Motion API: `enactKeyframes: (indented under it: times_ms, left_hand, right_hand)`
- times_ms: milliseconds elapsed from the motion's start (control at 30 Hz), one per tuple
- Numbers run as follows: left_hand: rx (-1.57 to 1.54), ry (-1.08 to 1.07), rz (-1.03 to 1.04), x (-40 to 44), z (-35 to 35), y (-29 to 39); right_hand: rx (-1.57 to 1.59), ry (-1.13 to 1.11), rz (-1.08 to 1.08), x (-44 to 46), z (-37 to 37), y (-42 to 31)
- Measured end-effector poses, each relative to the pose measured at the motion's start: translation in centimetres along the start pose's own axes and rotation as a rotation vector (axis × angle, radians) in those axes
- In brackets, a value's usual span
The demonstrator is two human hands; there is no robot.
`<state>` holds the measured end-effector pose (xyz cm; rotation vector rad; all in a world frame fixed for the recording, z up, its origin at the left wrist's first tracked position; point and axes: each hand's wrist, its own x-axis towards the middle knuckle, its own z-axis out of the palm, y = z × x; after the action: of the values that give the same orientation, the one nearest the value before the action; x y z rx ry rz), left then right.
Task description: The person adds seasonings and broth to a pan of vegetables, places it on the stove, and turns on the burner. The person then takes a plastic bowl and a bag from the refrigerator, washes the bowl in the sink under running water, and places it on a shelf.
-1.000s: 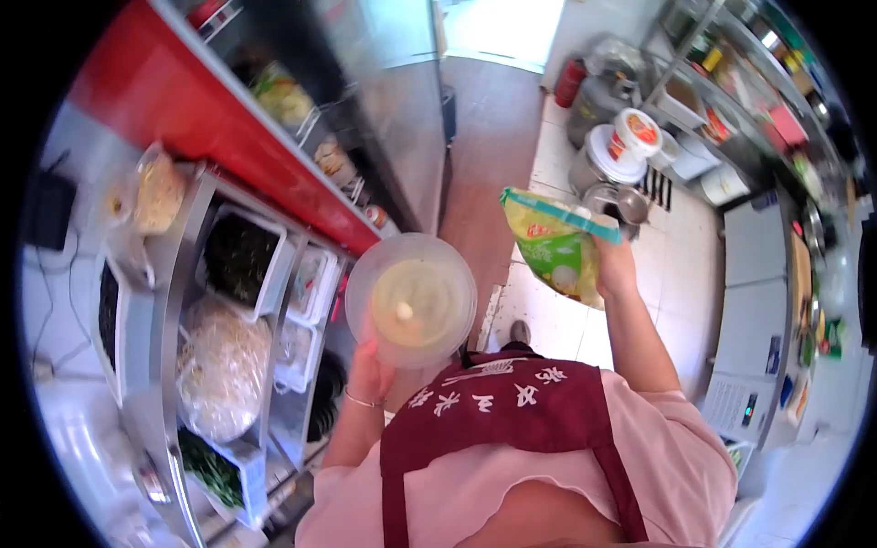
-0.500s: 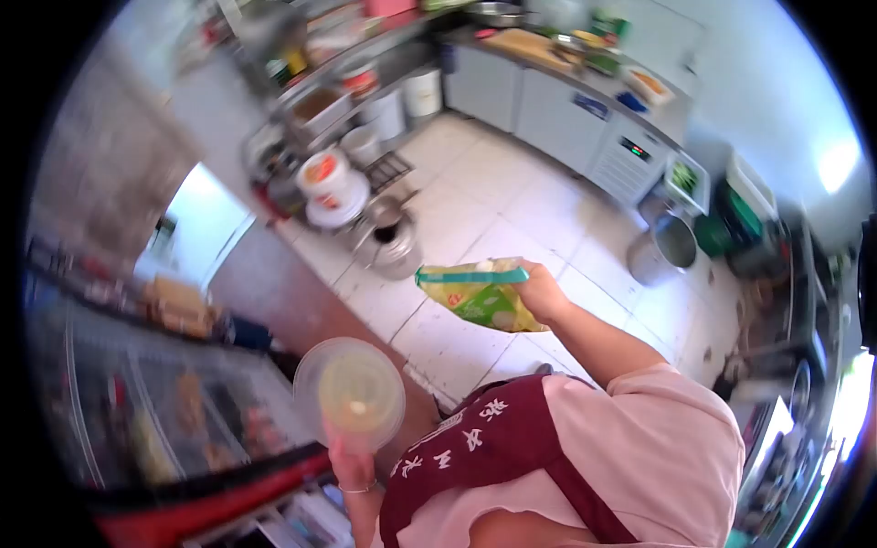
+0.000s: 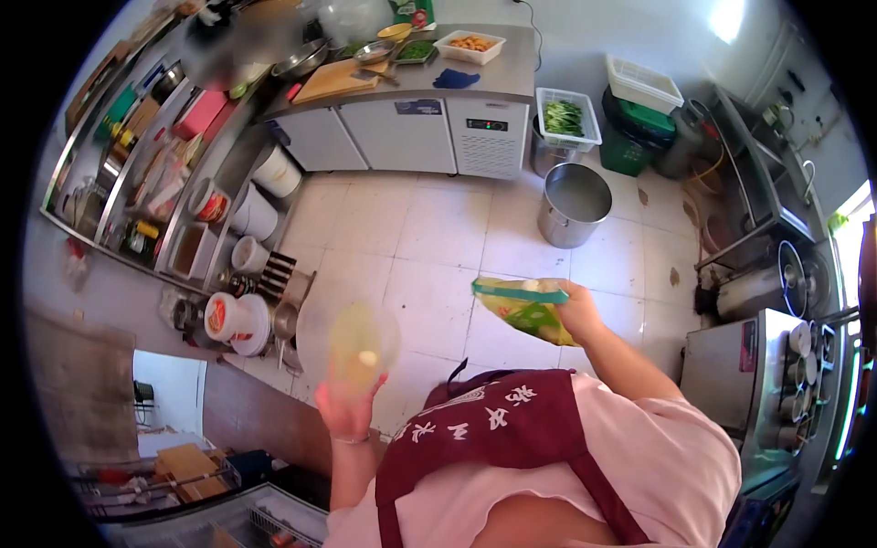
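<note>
My left hand [image 3: 348, 411] is closed round the near side of a translucent round plastic bowl [image 3: 340, 321], slightly blurred by motion. Something yellowish and a small pale lump show in or through the bowl; I cannot tell what they are. On the other side, my right hand [image 3: 577, 312] grips the end of a yellow and green plastic bag [image 3: 530, 310] with a teal strip along its top edge. Bowl and bag hang apart in front of my maroon apron [image 3: 493, 416], above the tiled floor.
A steel counter [image 3: 507, 68] at the back carries a cutting board [image 3: 336, 80] and a white tub of orange pieces [image 3: 470, 46]. A large steel pot [image 3: 575, 205] stands on the floor. Shelves with buckets line the left; a stove [image 3: 790, 365] is at the right.
My view has swung toward the counter and the right side, and the fridge at the left has mostly left view. Both hands still hold the bowl and the bag.
</note>
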<state>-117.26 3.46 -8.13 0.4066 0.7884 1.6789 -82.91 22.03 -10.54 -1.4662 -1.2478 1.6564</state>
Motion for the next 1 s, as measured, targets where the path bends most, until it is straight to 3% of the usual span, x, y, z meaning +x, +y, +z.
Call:
enactKeyframes:
  times_ms: [200, 367, 533, 600, 700, 833, 900, 967, 1000]
  left_hand:
    - [-0.017, -0.093, -0.149, 18.0, 3.7, -4.3]
    - [0.015, -0.153, -0.171, 34.9, 3.5, -6.9]
    - [0.0, -0.297, -0.199, 50.1, 5.9, -5.7]
    - [-0.005, -0.375, -0.195, 54.8, 7.5, -5.5]
    - [-0.099, -0.361, -0.249, 61.0, 9.8, -5.8]
    - [0.184, -0.223, -0.255, 67.8, 12.2, -7.4]
    - [0.258, -0.189, -0.238, 70.2, 13.1, -8.0]
    - [0.211, -0.1, -0.227, 73.6, 14.9, -8.2]
    - [0.183, -0.083, -0.196, 75.0, 15.5, -8.7]
  right_hand:
    - [0.066, 0.263, -0.035, 10.7, -7.2, -0.5]
    - [0.087, 0.29, -0.111, 22.8, -9.0, -3.1]
    - [-0.026, 0.345, -0.073, 34.5, -9.4, -10.0]
    - [-0.011, 0.384, -0.151, 39.5, -10.4, -12.3]
    - [-0.069, 0.382, -0.182, 47.3, -11.9, -16.8]
    - [-0.229, 0.344, -0.144, 59.6, -15.4, -22.8]
    - [-0.167, 0.301, -0.279, 67.3, -18.0, -23.0]
    - [-0.149, 0.333, -0.272, 71.8, -19.0, -26.9]
    - [-0.253, 0.316, -0.341, 75.9, -21.0, -27.7]
